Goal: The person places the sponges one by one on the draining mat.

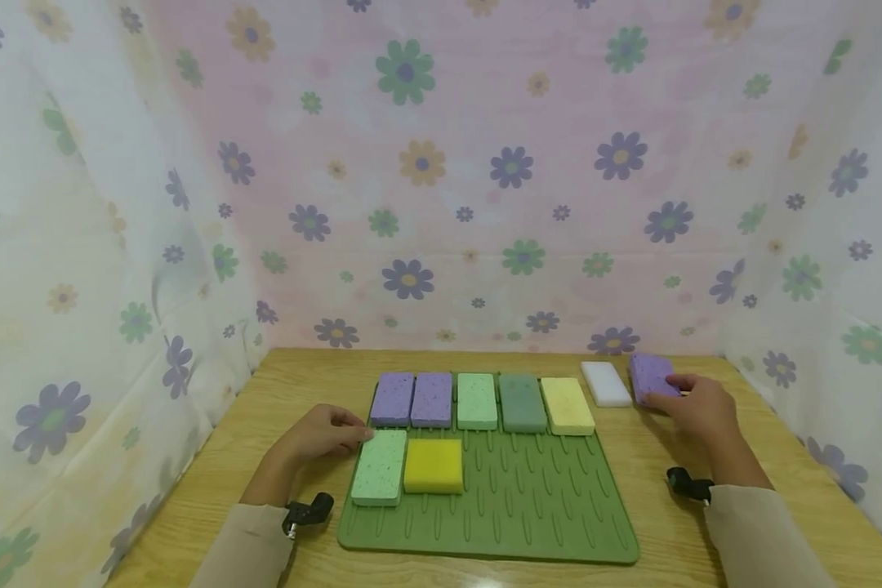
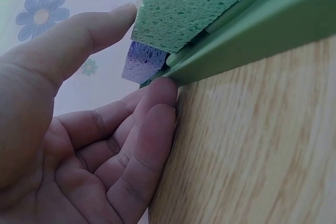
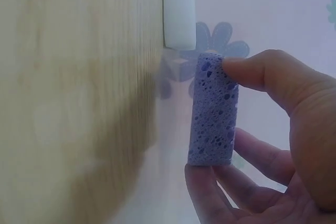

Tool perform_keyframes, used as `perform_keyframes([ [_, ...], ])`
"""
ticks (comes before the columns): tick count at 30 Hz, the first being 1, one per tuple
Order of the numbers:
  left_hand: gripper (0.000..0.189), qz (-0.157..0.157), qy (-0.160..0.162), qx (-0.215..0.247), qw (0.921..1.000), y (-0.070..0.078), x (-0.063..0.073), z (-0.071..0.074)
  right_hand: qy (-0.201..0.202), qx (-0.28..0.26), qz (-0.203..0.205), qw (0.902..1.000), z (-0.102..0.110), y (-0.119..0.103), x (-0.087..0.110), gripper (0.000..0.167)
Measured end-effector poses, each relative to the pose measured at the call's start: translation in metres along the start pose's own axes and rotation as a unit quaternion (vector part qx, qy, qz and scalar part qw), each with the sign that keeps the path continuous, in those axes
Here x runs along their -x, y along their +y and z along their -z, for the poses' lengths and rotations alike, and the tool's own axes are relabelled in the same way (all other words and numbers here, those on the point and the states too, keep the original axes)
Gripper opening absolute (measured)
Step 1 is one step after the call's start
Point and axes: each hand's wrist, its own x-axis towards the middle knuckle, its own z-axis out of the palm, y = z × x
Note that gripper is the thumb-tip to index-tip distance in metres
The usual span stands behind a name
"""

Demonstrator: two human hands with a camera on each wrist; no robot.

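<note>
My right hand (image 1: pixel 704 406) grips a purple sponge (image 1: pixel 651 377) by its edges at the back right. Seen from the right wrist, the thumb presses one end of this porous sponge (image 3: pixel 214 111) and fingers hold the opposite end, above the wood. My left hand (image 1: pixel 328 431) rests by the left edge of the green ridged mat (image 1: pixel 529 523). Its thumb tip reaches the corner of a speckled light green sponge (image 1: pixel 379 467), while its loosely bent fingers (image 2: pixel 155 129) lie at the mat's side. A yellow sponge (image 1: pixel 434 466) lies to the right of that light green one.
Along the mat's back edge lie two purple sponges (image 1: pixel 431 399), a light green sponge (image 1: pixel 477 401), a darker green sponge (image 1: pixel 523 403) and a pale yellow sponge (image 1: pixel 567 406). A white sponge block (image 1: pixel 606 384) sits on the wooden table (image 1: pixel 294 523). Flowered cloth (image 1: pixel 470 188) encloses the back and sides.
</note>
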Motion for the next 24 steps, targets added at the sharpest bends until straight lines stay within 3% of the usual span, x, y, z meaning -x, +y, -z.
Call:
perform_keyframes([
  [13,0.050,-0.001,-0.004,0.003,1.0000,-0.003,-0.001,-0.002,0.034,0.030,0.065,0.9969,0.000,-0.021,0.013,0.091],
  [24,0.049,-0.003,-0.004,0.007,1.0000,-0.002,-0.003,0.000,0.046,0.015,0.107,0.9931,0.001,-0.059,0.030,0.084],
])
